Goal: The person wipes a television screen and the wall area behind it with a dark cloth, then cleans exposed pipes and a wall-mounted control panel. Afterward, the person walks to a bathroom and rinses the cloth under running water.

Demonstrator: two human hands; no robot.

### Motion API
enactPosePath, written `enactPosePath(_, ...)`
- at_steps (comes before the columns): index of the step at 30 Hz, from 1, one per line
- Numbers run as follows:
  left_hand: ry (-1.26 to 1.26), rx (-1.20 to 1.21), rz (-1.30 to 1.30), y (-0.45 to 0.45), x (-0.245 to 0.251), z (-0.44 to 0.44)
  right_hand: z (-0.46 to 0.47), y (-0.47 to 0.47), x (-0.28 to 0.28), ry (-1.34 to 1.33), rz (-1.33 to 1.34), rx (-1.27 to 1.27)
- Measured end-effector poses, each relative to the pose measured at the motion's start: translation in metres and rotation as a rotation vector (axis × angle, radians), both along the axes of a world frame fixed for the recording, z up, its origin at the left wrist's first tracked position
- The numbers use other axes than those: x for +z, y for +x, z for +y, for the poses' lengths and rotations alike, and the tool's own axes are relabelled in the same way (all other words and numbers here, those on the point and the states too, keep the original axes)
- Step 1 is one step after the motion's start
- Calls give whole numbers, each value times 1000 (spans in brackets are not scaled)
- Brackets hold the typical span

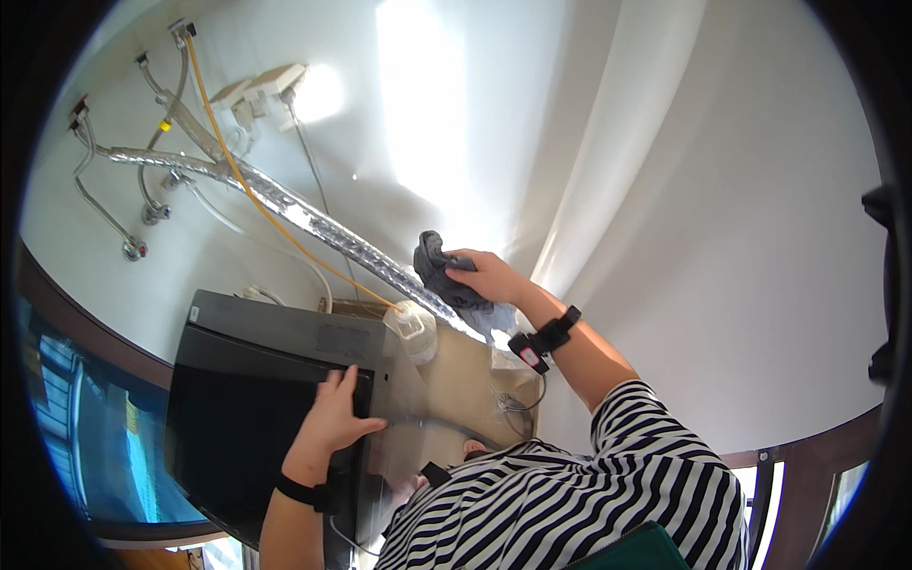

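Note:
My right hand [491, 274] grips a crumpled dark grey cloth [449, 278], one end of which hangs down below the fingers. The cloth is in front of the lower end of a foil-wrapped pipe [342, 235]; I cannot tell whether they touch. My left hand [333, 417] rests with fingers apart near the right edge of a dark lid on what looks like a top-loading washing machine [242, 413]. Behind the machine's right corner is a translucent plastic jug [412, 331], with an orange hose [271, 217] running down to its mouth.
Braided hoses [100, 192] and angle valves [134, 247] are on the left wall. Higher up are white socket boxes [274, 82] with a hanging cord. A vertical white pipe [605, 135] runs along the corner. A grey drain hose [456, 427] crosses the tan floor [456, 385]. A window [107, 420] is at left.

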State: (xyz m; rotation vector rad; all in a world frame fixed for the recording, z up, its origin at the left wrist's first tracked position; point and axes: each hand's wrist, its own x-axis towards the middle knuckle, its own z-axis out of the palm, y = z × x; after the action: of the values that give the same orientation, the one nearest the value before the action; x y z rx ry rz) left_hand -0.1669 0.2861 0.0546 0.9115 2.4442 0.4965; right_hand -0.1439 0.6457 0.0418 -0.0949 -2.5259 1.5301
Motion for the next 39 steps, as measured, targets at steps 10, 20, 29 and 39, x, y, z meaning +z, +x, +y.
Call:
enactPosePath(10,1168,493,-1109,0,34,135,-68,42,59,448,478,317)
enactPosePath(20,1295,500,-1158,4,46,132,-1,61,1,-774,133,-44)
enactPosePath(29,1452,137,-1436,-14,42,152,-27,35,-46,-836,154,165)
enactPosePath(39,1634,61,-1413,-45,57,136,-68,3,-40,-907,118,43)
